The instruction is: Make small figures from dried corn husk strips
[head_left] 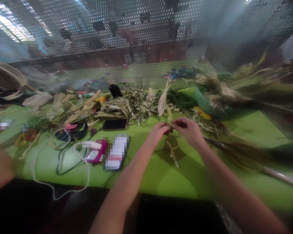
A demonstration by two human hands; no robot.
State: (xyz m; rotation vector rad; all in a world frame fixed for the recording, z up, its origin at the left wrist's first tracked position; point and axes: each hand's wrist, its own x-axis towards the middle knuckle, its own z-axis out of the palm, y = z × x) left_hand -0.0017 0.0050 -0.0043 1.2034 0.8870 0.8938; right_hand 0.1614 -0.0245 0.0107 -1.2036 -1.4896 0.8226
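L hand, R hand, fingertips meeting mid-air, both pinching small blurred bit, forearms converging

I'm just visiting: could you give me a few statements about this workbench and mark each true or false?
1. The person's two hands are far apart. False: the left hand and right hand meet fingertip to fingertip, pinched together.
2. Pale leaf strips lie on the table just below the hands. True.
3. The table top is red. False: the table is bright green.
4. A dark phone lies flat to the left of the hands. True.
5. Dried leaves are heaped along the back of the table. True.
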